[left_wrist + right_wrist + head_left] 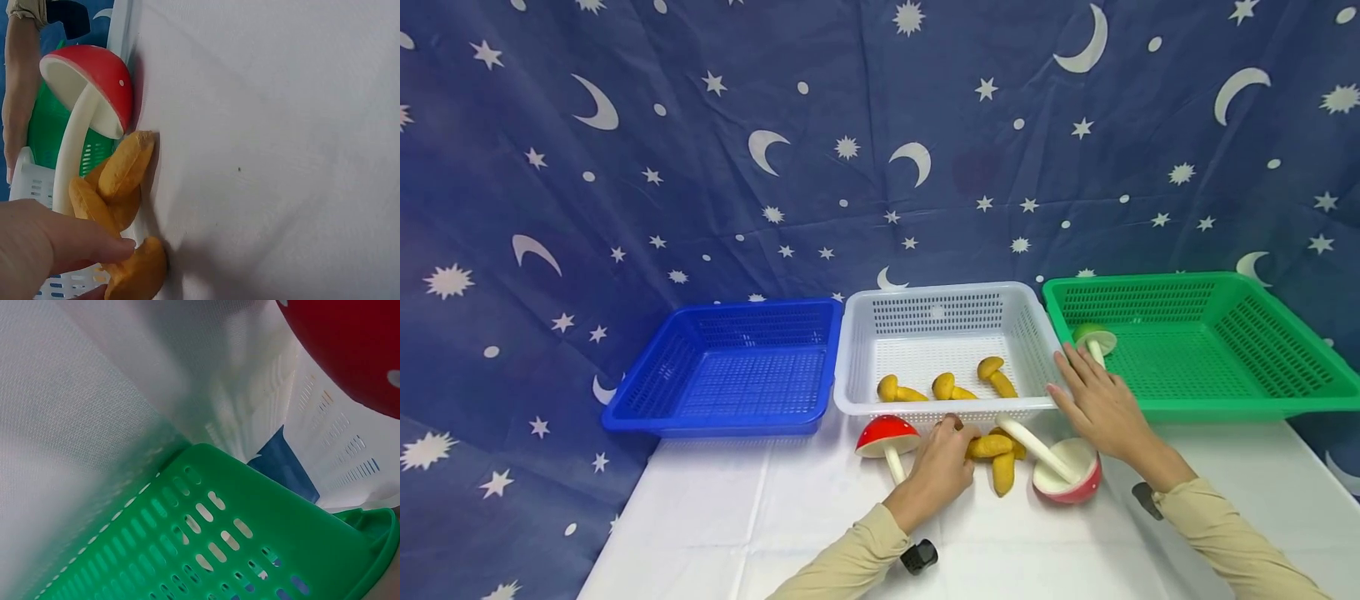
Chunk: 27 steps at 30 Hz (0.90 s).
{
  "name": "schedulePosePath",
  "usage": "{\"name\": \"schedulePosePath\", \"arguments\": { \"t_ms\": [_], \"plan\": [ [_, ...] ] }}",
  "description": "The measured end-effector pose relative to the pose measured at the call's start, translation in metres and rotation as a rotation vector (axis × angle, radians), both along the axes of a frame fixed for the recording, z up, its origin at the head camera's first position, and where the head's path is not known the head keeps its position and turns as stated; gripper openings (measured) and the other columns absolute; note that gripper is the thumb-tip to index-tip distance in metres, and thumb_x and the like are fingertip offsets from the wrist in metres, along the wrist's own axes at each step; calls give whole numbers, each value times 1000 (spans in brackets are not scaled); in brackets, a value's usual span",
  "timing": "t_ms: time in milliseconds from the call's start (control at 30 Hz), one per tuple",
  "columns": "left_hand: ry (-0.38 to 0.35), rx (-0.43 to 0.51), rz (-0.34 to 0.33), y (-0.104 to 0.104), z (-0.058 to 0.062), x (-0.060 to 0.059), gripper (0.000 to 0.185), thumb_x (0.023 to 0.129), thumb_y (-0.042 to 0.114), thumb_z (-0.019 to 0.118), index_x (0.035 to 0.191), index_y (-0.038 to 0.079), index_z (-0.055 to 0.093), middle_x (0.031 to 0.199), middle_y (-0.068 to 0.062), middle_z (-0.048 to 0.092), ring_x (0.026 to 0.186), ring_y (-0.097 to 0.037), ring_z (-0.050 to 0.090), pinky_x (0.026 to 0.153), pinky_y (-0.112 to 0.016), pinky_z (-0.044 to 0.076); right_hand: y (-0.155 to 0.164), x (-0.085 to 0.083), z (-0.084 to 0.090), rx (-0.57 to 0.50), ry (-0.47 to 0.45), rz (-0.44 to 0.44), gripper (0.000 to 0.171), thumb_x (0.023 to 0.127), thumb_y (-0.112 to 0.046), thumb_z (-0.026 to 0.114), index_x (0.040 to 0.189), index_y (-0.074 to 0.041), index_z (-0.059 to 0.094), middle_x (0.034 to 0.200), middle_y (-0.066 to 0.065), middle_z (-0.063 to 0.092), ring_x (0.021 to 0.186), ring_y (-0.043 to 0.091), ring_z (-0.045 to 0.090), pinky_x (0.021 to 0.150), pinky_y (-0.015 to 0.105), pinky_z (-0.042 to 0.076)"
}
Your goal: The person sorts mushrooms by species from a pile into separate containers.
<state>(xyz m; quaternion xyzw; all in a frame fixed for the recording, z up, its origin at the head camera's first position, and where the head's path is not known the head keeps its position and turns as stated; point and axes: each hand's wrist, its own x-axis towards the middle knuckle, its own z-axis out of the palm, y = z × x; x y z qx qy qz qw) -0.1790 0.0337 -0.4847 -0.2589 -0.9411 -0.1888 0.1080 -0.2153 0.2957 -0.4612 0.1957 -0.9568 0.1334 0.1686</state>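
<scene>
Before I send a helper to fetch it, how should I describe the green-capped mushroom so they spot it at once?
Find the green basket at the right end of the row of baskets. Inside, by the left wall and just beyond the right hand, is the green-capped mushroom. Its green cap sets it apart from the red-capped mushrooms and yellow mushrooms.

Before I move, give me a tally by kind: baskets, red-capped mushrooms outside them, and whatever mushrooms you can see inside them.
Baskets: 3 (blue basket, white basket, green basket)
Red-capped mushrooms outside the baskets: 2
Yellow mushrooms in the white basket: 3
Green-capped mushroom in the green basket: 1
Total: 9
</scene>
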Motion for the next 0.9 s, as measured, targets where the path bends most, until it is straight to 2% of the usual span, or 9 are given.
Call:
{"name": "schedulePosePath", "arguments": {
  "t_ms": [100,233,400,500,767,900],
  "plan": [
    [-27,44,-5,-1,0,-2,32,70,-1,71,98,12,72,90,-4,59,73,-15,59,59,-22,48,0,0,0,1,-1,-3,60,99,-37,44,144,1,35,151,20,26,139,37,21,89,67,30],
    [-67,85,-26,-3,1,-2,27,71,-3,71,95,9,72,92,-2,62,78,-12,61,64,-19,49,0,0,0,2,-10,-9,61,99,-38,43,144,1,34,152,20,26,140,36,20,89,68,30],
    [-74,114,-48,-6,7,1,22,70,-2,71,91,6,72,89,-2,64,78,-10,59,66,-16,47,0,0,0,2,-9,-13,60,98,-37,45,144,1,35,152,20,26,140,36,21,89,69,30],
    [-73,136,-66,-9,13,4,21,68,-2,71,88,6,71,88,-2,64,78,-9,57,67,-15,46,-1,0,0,-1,-4,-15,60,98,-37,45,144,1,35,151,20,27,139,37,22,89,69,30],
    [-132,220,-97,-24,31,16,20,71,1,70,91,6,71,94,0,61,84,-8,54,70,-14,46,-1,0,-1,-2,-7,-25,60,98,-36,46,144,0,36,151,20,27,137,40,25,90,71,28],
    [-102,232,-100,-31,42,17,20,71,1,70,90,7,71,94,0,61,85,-10,54,73,-15,46,-1,0,-1,-9,-13,-25,60,98,-38,44,144,0,35,152,19,26,138,38,23,90,72,28]
  ]
}}
